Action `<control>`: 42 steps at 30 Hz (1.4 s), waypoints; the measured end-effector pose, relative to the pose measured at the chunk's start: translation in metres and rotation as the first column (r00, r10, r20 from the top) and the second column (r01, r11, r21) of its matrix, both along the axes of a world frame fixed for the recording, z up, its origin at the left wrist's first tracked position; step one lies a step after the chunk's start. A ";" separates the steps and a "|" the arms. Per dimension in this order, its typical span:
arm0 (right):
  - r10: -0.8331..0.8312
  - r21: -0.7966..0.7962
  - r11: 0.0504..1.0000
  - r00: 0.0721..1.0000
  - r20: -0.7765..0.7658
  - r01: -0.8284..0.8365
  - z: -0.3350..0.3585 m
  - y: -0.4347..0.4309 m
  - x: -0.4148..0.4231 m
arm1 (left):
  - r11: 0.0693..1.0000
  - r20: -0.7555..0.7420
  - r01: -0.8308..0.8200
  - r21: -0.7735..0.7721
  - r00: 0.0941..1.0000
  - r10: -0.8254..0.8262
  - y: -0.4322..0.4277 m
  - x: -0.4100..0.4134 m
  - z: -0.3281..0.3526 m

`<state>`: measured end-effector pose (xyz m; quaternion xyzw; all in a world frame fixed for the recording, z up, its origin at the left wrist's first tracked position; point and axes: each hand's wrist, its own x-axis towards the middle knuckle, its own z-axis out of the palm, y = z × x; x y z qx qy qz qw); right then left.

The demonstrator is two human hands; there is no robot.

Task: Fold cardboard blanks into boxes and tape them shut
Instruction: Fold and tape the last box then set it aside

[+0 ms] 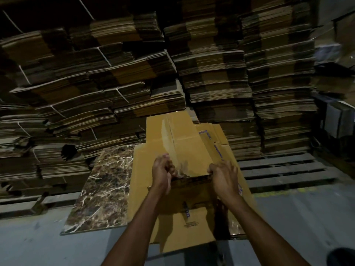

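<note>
A brown cardboard box (pixel 184 143) stands on flat blanks (pixel 144 169) in the middle of the view. A strip of clear tape (pixel 169 135) runs along the seam of its top flaps toward me. My left hand (pixel 162 173) is curled at the near left corner of the box top and pinches the near end of the tape. My right hand (pixel 223 175) grips the near right edge of the box. The front face of the box (pixel 188 223), with dark print, drops below my wrists.
Tall stacks of bundled flat cardboard (pixel 115 73) fill the whole back. A marble-patterned slab (pixel 103 189) lies under the blanks at the left. Wooden pallet slats (pixel 284 167) show at the right, grey floor (pixel 38 242) in front.
</note>
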<state>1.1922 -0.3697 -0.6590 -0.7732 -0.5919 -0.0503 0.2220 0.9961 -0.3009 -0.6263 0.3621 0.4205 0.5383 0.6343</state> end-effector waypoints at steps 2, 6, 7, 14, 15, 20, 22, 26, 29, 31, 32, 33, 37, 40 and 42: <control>-0.038 -0.029 0.999 0.992 0.121 0.042 0.001 0.002 -0.012 | 0.968 -0.359 0.150 0.200 0.931 -0.070 -0.006 -0.006 -0.006; 0.296 0.025 0.955 0.954 -0.056 -0.295 -0.005 0.007 -0.051 | 0.804 -0.739 0.420 0.421 0.672 0.035 -0.003 -0.014 -0.019; 0.367 0.019 0.930 0.924 -0.105 -0.367 -0.010 0.010 -0.055 | 0.780 -0.798 0.470 0.414 0.599 0.063 0.000 -0.015 -0.020; 0.382 -0.002 0.923 0.918 -0.104 -0.384 -0.039 0.029 -0.044 | 0.661 -0.907 0.624 0.417 0.326 0.265 0.007 -0.038 -0.035; 0.382 0.008 0.924 0.917 -0.118 -0.383 -0.039 0.028 -0.045 | 0.680 -0.879 0.581 0.448 0.425 0.216 0.004 -0.039 -0.037; 0.410 0.036 0.912 0.908 -0.087 -0.408 -0.045 0.030 -0.044 | 0.790 -0.718 0.360 0.496 0.682 0.141 -0.005 -0.037 -0.040; 0.414 0.052 0.910 0.904 -0.105 -0.410 -0.045 0.034 -0.041 | 0.821 -0.660 0.318 0.475 0.746 0.092 -0.004 -0.038 -0.041; 0.474 0.073 0.880 0.858 -0.197 -0.470 -0.056 0.042 -0.022 | 0.944 -0.392 0.085 0.319 0.919 0.050 -0.007 -0.037 -0.025; 0.415 0.014 0.903 0.865 -0.284 -0.429 -0.038 0.049 0.021 | 0.985 -0.142 -0.117 0.125 0.981 0.135 0.015 -0.074 -0.013; 0.445 -0.167 0.857 0.864 -0.237 -0.487 -0.014 0.051 0.051 | 0.980 -0.220 -0.115 0.165 0.964 0.150 0.025 -0.094 -0.005; 0.445 -0.219 0.839 0.860 -0.250 -0.498 -0.005 0.052 0.059 | 0.980 -0.260 -0.098 0.174 0.955 0.141 0.027 -0.096 0.000; 0.442 -0.216 0.843 0.863 -0.245 -0.493 0.001 0.051 0.062 | 0.981 -0.285 -0.075 0.181 0.950 0.125 0.029 -0.094 0.005; 0.462 -0.290 0.833 0.881 -0.104 -0.471 0.001 0.040 0.055 | 0.987 -0.420 -0.007 0.158 0.905 0.073 0.021 -0.073 0.017; 0.413 -0.394 0.818 0.905 -0.106 -0.419 0.017 0.027 0.046 | 0.983 -0.375 0.007 0.185 0.925 0.064 0.014 -0.067 0.012; 0.332 -0.329 0.864 0.922 -0.199 -0.382 0.029 0.014 0.018 | 0.986 -0.302 -0.020 0.164 0.951 0.070 0.012 -0.067 0.009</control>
